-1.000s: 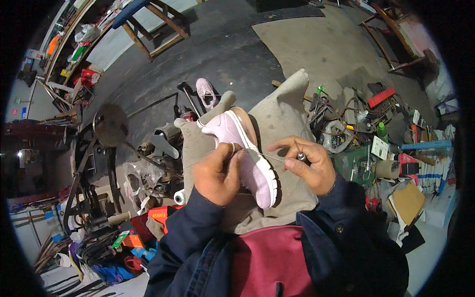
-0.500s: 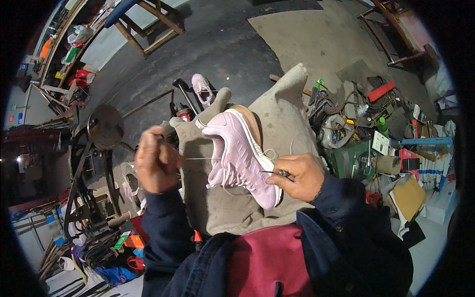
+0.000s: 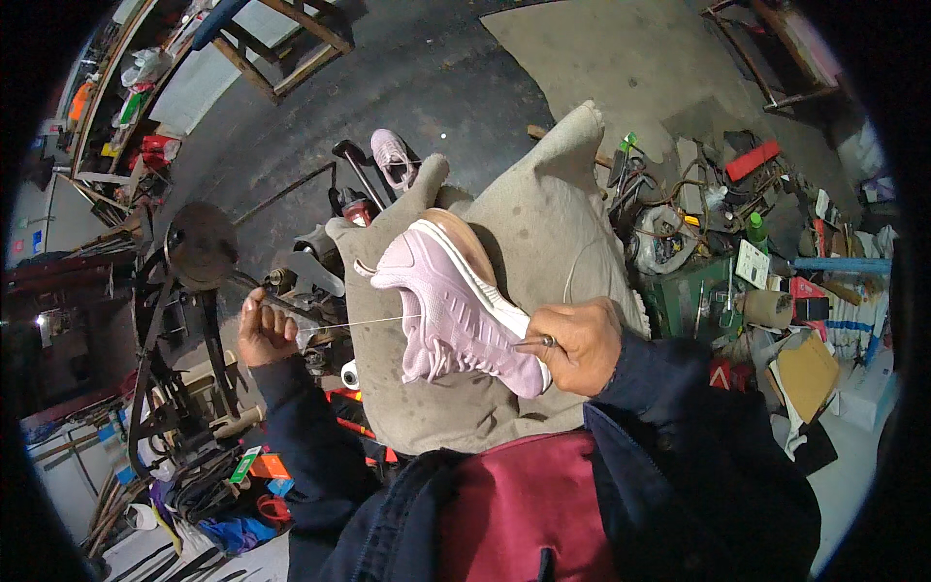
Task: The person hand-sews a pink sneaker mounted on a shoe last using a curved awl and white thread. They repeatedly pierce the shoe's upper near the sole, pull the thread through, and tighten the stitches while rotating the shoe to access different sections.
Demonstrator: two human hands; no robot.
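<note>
A pale pink sneaker (image 3: 456, 310) with a white sole lies on its side on a beige cloth (image 3: 543, 223) over my lap, a tan layer showing along its sole. My left hand (image 3: 267, 330), out to the left, pinches a white thread (image 3: 364, 321) drawn taut to the shoe. My right hand (image 3: 577, 349) grips a small metal awl (image 3: 538, 341) against the shoe's toe end. A second pink sneaker (image 3: 393, 155) stands on the floor beyond the cloth.
A black iron machine with a round plate (image 3: 199, 242) stands at left. A tool heap with a green box (image 3: 679, 301) lies at right. Wooden stools (image 3: 281, 48) and cluttered shelves (image 3: 136, 78) are at the back.
My left hand has moved from the shoe out to the left and lower, stretching the thread. My right hand has moved down onto the shoe's toe end with the awl.
</note>
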